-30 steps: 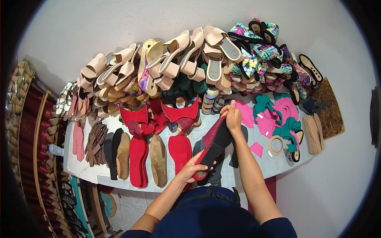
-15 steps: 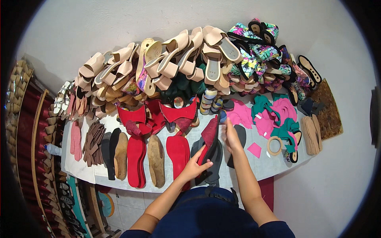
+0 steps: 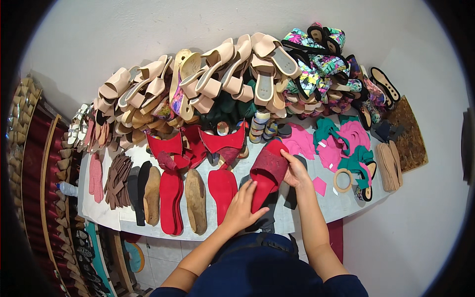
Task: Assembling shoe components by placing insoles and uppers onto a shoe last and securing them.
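At a white workbench (image 3: 316, 210), a person's left hand (image 3: 243, 207) closes on the heel end of a red slide sandal (image 3: 267, 173) while the right hand (image 3: 297, 171) pinches its toe end, the sandal lying sole-down at the bench's near edge. A steady two-ended hold seems best, keeping it flat and square beside the red insole (image 3: 222, 190). Behind, red strap pieces (image 3: 198, 144) lie before heaped beige sandals (image 3: 217, 79) along the wall.
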{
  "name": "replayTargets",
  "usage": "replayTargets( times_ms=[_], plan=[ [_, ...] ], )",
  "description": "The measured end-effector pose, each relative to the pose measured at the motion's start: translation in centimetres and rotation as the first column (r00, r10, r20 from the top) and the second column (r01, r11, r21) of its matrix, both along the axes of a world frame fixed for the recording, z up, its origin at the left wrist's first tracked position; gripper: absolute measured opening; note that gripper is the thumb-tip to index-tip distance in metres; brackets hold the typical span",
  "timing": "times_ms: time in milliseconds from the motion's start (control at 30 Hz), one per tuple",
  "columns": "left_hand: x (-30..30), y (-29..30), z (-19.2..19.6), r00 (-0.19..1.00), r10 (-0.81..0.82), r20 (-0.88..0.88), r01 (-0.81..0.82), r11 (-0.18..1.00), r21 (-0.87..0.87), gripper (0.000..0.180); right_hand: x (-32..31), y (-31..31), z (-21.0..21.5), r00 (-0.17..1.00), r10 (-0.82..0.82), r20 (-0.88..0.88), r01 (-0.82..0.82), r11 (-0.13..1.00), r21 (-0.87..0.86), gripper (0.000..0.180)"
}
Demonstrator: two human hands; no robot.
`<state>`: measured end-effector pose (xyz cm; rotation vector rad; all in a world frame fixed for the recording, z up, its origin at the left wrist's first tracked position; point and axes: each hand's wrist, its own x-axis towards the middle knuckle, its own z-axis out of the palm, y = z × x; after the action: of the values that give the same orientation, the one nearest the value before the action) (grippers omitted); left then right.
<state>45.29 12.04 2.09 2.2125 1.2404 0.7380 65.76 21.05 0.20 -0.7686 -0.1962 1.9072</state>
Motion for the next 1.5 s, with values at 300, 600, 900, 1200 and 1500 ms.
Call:
replayTargets(
  times_ms=[300, 600, 900, 1200, 1500],
  plan=[
    [-3.1, 3.8, -3.8, 0.245, 0.653, 0.716, 0.791, 0.292, -0.537, 0.066, -1.5, 0.7, 2.1, 0.965, 0.242, -0.100, -0.235, 0.969, 0.074, 0.030],
    [-1.1, 1.1, -3.7, 0.343, 0.699, 0.627, 0.778, 0.162, -0.607, 0.091, -0.9, 0.9, -0.5, 0.928, 0.356, 0.112, -0.366, 0.927, 0.081, 0.039],
    [-3.0, 1.9, -2.6, 0.205, 0.794, 0.573, 0.736, 0.260, -0.625, 0.091, 1.5, 3.0, -5.3, 0.441, -0.249, 0.862, 0.029, 0.964, 0.264, 0.032],
    [-4.7, 4.4, -2.8, 0.097, 0.826, 0.555, 0.677, 0.354, -0.645, 0.090, -0.2, 6.9, -6.8, -0.302, -0.130, 0.944, -0.170, 0.982, 0.081, 0.056],
    [-4.9, 3.9, -3.5, 0.093, 0.834, 0.543, 0.701, 0.333, -0.631, 0.088, 1.4, 1.3, -5.8, 0.979, -0.030, 0.202, 0.021, 0.999, 0.047, 0.036]
  ],
)
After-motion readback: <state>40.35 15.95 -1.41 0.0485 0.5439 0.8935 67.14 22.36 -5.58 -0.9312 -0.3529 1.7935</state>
